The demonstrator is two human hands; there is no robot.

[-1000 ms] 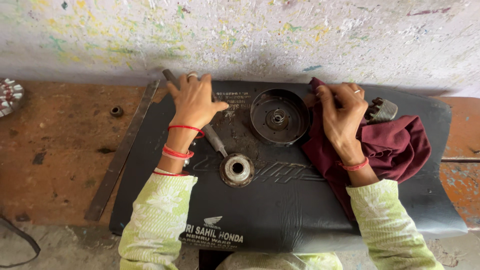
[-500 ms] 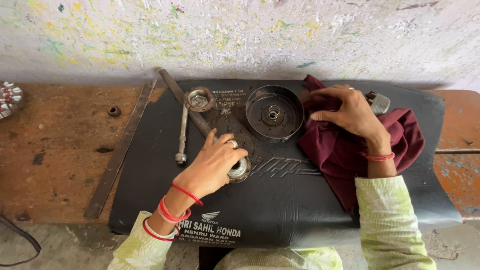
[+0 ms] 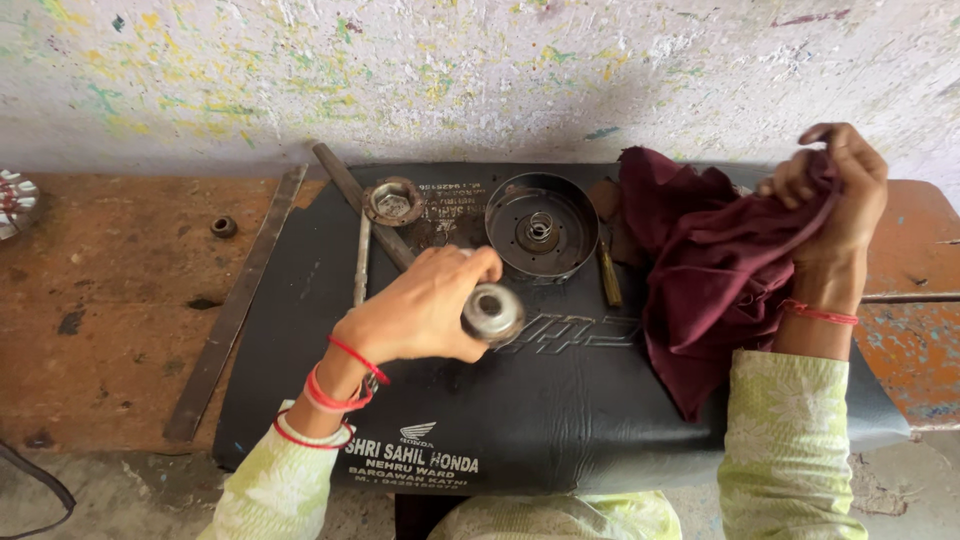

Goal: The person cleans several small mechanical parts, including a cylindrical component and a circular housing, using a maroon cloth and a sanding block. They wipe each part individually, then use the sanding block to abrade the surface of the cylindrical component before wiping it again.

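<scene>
The left grip (image 3: pixel 425 312) holds a round metal bearing (image 3: pixel 492 312) above the black mat (image 3: pixel 560 400); the right grip (image 3: pixel 835 190) bunches a maroon cloth (image 3: pixel 715 270) beside the round metal drum (image 3: pixel 541 224).

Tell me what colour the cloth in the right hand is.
The cloth is dark maroon, plain with no pattern, gripped by the right hand; the head view shows it.
</scene>
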